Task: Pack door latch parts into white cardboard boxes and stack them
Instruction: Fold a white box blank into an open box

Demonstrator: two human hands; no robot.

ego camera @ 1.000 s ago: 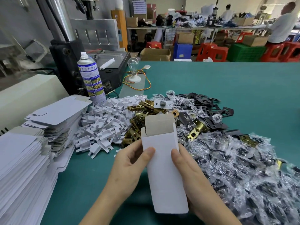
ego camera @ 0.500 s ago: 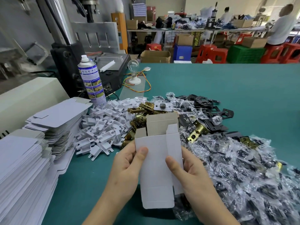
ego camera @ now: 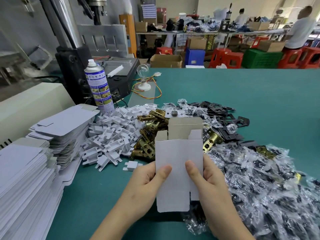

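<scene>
- Box [ego camera: 178, 163]: white, upright, held over the table [ego camera: 242, 94] just in front of the heaps. Its top flaps stand open and show a grey-brown inside.
- I pinch it with my left hand [ego camera: 143, 186] and right hand [ego camera: 213, 184], both thumbs on its front. My other fingers are hidden behind it.
- One box, two stacks of flat blanks [ego camera: 22, 179] at my left, one can [ego camera: 99, 87].
- Brass latches [ego camera: 147, 146], white clips [ego camera: 112, 135], black plates [ego camera: 223, 115] and bags [ego camera: 259, 179] lie in heaps I cannot count. What the bags hold is blurred.

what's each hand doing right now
Left hand: grips the white cardboard box by its left edge.
Right hand: grips the same box by its right edge.
</scene>
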